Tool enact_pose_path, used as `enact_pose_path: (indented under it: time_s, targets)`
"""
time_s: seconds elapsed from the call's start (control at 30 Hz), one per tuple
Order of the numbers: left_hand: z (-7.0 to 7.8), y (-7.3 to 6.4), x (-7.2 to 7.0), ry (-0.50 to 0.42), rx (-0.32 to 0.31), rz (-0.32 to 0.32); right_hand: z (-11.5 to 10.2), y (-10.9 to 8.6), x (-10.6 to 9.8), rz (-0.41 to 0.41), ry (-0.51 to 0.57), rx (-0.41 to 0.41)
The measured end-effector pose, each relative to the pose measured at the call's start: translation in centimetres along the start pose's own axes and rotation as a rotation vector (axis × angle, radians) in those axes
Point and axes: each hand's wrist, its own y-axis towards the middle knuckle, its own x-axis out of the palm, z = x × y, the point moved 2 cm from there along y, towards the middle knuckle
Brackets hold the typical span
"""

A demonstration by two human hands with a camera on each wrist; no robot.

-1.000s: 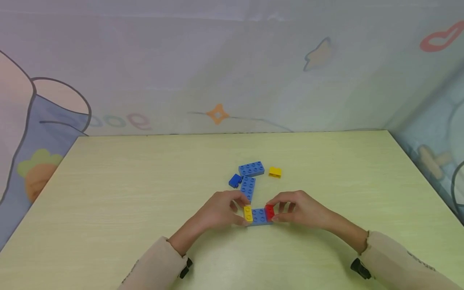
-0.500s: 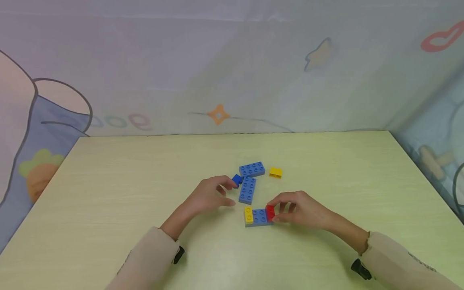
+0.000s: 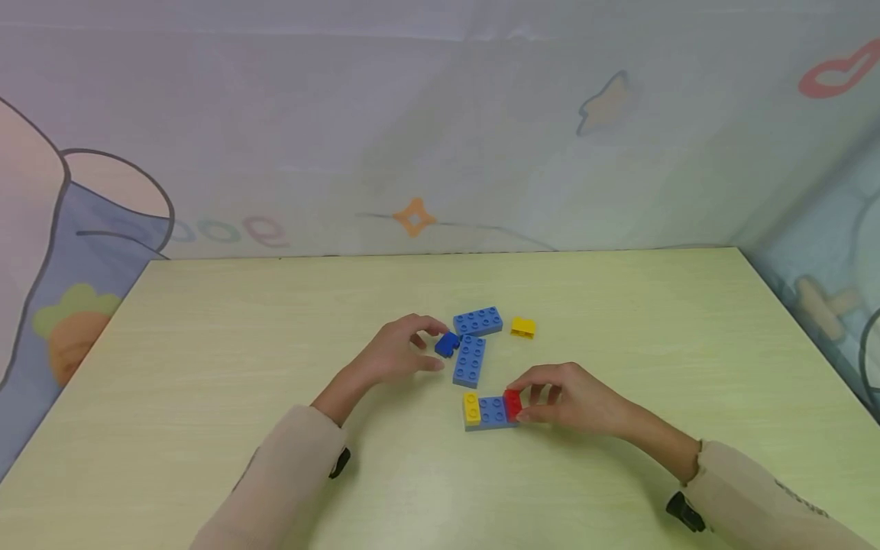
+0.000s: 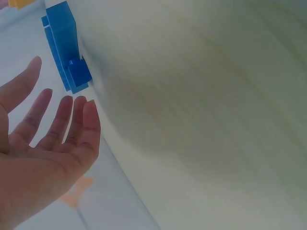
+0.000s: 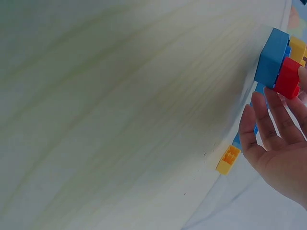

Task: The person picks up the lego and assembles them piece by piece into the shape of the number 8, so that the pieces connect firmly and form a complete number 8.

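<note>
My left hand [image 3: 399,351] reaches toward a small blue brick [image 3: 447,344], which lies tipped with its studs sideways. Its thumb and fingers are spread to either side of the brick; in the left wrist view the fingers [image 4: 88,124] are relaxed and hold nothing. My right hand [image 3: 574,397] pinches the red brick [image 3: 512,405] between thumb and forefinger. That red brick sits on the right end of a long blue brick [image 3: 492,411], with a yellow brick [image 3: 471,409] on the left end. Two rows of blue studs show between them.
Beyond the built piece lies a long blue brick [image 3: 470,360], with another long blue brick [image 3: 477,321] angled behind it. A loose yellow brick [image 3: 522,328] lies to their right. The pale wooden table [image 3: 241,328] ends at a printed cloth backdrop [image 3: 309,137].
My left hand has let go of the yellow-brick end and moved back and left to the small blue brick, which shifted slightly. My right hand has stayed on the red brick.
</note>
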Motion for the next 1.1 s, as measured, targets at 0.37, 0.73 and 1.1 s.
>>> enact_pose_path:
  time_s: [0.37, 0.73, 1.1]
  targets:
    - [-0.1, 1.3, 0.5, 0.088, 0.033, -0.018, -0.1, 0.0, 0.0, -0.009, -0.001, 0.013]
    - [0.1, 1.7, 0.9, 0.134, 0.091, -0.025, 0.3, 0.1, 0.1, -0.011, -0.003, 0.030]
    - [0.1, 1.7, 1.0, 0.136, 0.093, -0.043, 0.3, 0.0, 0.1, -0.012, -0.017, 0.011]
